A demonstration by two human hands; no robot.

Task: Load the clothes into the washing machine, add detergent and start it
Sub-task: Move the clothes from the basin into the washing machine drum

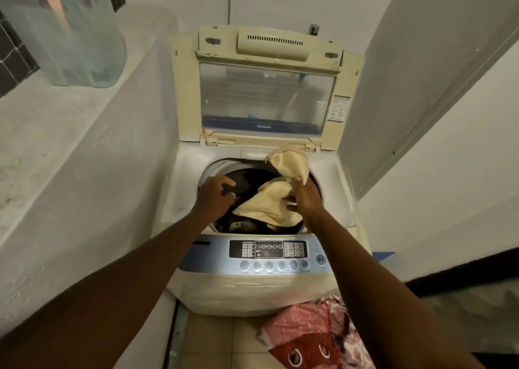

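Observation:
A cream top-loading washing machine (252,290) stands in front of me with its lid (264,93) raised. Dark clothes (247,180) lie in the drum. A pale yellow cloth (269,202) drapes over them, with one end up on the rear rim. My right hand (304,197) is closed on this cloth at the drum's right side. My left hand (216,197) hovers over the drum's left part with fingers curled; whether it holds anything is unclear. The blue control panel (266,253) with buttons runs along the machine's front edge.
A pile of red and pink patterned clothes (311,337) lies on the tiled floor to the right of the machine. A translucent plastic container (70,37) stands on a concrete ledge (56,143) to the left. White walls close in on the right.

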